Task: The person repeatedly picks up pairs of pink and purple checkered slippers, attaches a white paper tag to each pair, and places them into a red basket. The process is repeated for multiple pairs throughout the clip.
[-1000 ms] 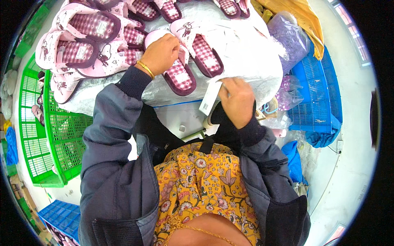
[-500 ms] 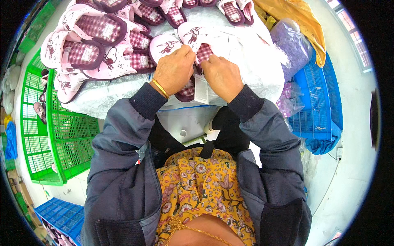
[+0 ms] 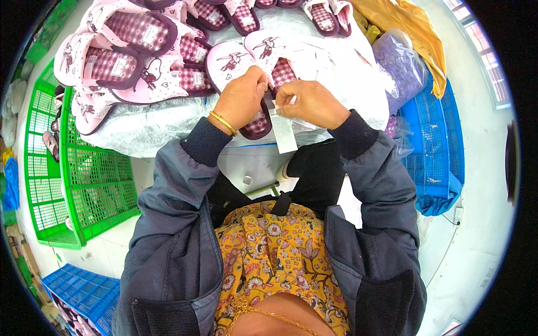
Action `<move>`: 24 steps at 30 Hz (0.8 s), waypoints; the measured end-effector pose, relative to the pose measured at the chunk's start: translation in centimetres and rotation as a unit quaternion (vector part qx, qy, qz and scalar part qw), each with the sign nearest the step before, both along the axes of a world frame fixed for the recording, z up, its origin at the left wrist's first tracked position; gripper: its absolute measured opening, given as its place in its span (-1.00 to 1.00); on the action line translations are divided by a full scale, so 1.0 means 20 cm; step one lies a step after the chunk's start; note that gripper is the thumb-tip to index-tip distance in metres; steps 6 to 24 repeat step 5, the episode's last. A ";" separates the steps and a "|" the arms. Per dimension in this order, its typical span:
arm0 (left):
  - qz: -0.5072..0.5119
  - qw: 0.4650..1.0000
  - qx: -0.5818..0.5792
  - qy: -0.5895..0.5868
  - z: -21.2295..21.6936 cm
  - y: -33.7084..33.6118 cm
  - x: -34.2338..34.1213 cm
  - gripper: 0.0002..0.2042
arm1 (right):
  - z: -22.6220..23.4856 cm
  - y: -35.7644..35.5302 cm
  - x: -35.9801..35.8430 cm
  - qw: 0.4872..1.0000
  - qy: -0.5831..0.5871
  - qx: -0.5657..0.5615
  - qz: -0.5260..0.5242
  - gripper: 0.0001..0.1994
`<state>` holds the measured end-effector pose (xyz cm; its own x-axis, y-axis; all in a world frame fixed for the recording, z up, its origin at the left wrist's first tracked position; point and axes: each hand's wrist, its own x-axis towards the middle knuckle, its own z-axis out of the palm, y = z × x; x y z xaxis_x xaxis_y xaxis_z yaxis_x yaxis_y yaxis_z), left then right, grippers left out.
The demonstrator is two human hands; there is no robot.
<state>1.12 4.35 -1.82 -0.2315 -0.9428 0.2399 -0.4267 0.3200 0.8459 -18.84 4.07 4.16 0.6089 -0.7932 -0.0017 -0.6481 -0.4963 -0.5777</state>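
A pair of pale pink slippers point(image 3: 228, 63) with dark printed figures and maroon checked insoles lies in front of me on the wrapped work surface. My left hand point(image 3: 240, 99) is closed over the near slipper, its thumb and fingers gripping the inner edge by the opening. Between the thumb and fingertips of my right hand point(image 3: 315, 103) is the upper end of a white paper tag point(image 3: 284, 134), which hangs down past the slippers' heels. Whether the tag is fastened to the slipper is hidden by my fingers.
More pink slippers point(image 3: 119, 67) are heaped at the left and along the far edge. A green crate point(image 3: 101, 173) stands left and a blue crate point(image 3: 428, 131) right. Purple goods in a clear bag point(image 3: 400, 64) and a yellow sheet point(image 3: 412, 25) lie far right.
My right hand has drawn back from the slipper opening, slightly right and toward me. It now pinches the white tag, which hangs lower. My left hand stays on the slipper.
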 end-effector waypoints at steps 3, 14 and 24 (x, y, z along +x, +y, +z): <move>-0.020 0.999 -0.019 -0.028 0.01 0.02 0.01 -0.88 | 0.00 0.01 -0.01 0.998 0.035 0.009 0.056 -0.79; -0.027 0.994 -0.092 -0.047 -0.03 0.02 0.03 -0.86 | 0.01 0.04 0.00 0.997 0.015 0.055 0.055 -0.73; -0.027 0.994 -0.092 -0.047 -0.03 0.02 0.03 -0.86 | 0.01 0.04 0.00 0.997 0.015 0.055 0.055 -0.73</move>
